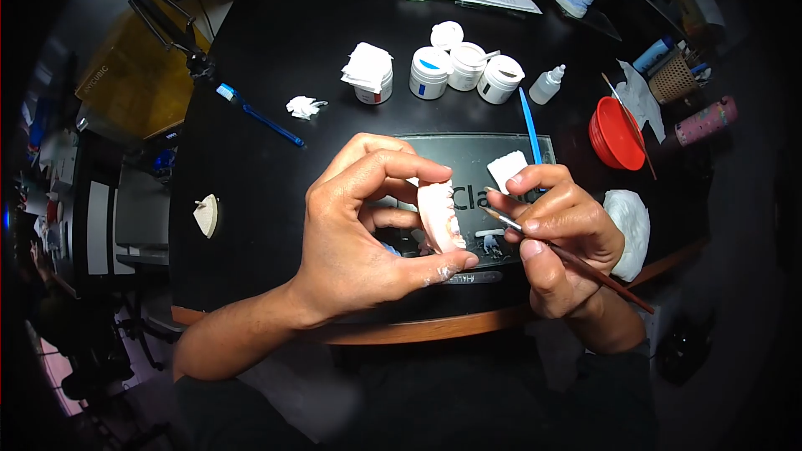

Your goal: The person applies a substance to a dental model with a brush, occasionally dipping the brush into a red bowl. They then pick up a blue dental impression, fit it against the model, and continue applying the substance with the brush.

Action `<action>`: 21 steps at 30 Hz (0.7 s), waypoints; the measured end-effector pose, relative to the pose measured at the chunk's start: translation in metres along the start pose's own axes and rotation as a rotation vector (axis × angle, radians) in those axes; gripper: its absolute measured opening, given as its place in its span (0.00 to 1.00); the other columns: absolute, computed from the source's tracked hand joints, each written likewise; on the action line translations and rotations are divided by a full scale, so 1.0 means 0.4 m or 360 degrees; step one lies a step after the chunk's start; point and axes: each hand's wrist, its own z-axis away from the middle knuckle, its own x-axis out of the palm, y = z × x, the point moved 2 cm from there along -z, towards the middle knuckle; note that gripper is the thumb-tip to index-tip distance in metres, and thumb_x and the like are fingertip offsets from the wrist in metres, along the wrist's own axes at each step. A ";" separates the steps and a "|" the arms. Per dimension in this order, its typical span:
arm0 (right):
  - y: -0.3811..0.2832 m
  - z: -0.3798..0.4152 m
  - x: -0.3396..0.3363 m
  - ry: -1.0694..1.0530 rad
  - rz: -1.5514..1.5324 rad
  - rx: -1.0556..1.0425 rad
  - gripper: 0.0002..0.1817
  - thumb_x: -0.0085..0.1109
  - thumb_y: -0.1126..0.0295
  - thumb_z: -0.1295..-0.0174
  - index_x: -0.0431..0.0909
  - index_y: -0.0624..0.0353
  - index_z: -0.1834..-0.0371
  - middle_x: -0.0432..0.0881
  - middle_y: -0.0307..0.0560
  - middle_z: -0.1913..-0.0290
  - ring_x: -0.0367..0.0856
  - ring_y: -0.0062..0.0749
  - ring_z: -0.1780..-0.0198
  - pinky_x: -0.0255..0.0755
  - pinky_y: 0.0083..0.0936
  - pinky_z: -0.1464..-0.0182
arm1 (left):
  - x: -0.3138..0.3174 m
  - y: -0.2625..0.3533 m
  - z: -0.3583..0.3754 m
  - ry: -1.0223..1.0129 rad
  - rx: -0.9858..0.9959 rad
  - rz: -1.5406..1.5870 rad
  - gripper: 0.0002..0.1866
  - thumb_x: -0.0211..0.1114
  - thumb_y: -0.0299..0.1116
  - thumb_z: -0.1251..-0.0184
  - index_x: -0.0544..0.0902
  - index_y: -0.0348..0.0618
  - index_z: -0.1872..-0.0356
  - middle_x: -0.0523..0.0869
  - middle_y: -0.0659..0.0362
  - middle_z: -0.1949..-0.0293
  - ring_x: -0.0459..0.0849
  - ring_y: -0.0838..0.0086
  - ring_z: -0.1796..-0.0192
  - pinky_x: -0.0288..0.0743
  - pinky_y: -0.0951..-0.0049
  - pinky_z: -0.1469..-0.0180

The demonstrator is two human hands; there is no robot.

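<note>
Between the thumb and fingers of my left hand [355, 217] is a pale pinkish dental model [436, 215], held upright with its row of teeth facing right. My right hand [572, 238] grips a thin brush [576, 260] with a dark reddish handle; its tip points left at the model, a small gap apart. Whitish residue marks my left thumb. Behind both hands lies a glass slab [401, 146] with dark lettering. A folded white pad [507, 169] and some white paste [490, 242] are on the slab.
Several white jars [428, 73] and a dropper bottle [547, 85] stand behind the slab. To the right are a red bowl [616, 135] with a stick across it and a white wad [626, 230]. A blue toothbrush [263, 117] and a beige piece [205, 215] lie left.
</note>
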 end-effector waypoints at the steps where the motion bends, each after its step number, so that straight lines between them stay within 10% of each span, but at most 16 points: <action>1: 0.002 0.002 0.004 0.0018 -0.0025 0.0032 0.08 0.59 0.85 0.44 0.80 0.67 0.62 0.84 0.52 0.67 0.84 0.48 0.44 0.87 0.40 0.45 | 0.001 -0.002 0.000 0.0013 0.0022 0.0006 0.35 0.91 0.21 0.62 0.81 0.32 0.48 0.72 0.54 0.47 0.84 0.73 0.44 0.94 0.71 0.49; 21: 0.003 -0.001 0.034 -0.0088 0.0107 -0.0076 0.09 0.67 0.86 0.44 0.83 0.66 0.61 0.86 0.51 0.68 0.90 0.49 0.52 0.82 0.43 0.44 | 0.006 -0.012 0.003 0.0290 0.0173 -0.0155 0.35 0.95 0.32 0.66 0.78 0.33 0.61 0.75 0.55 0.55 0.86 0.78 0.55 0.95 0.75 0.59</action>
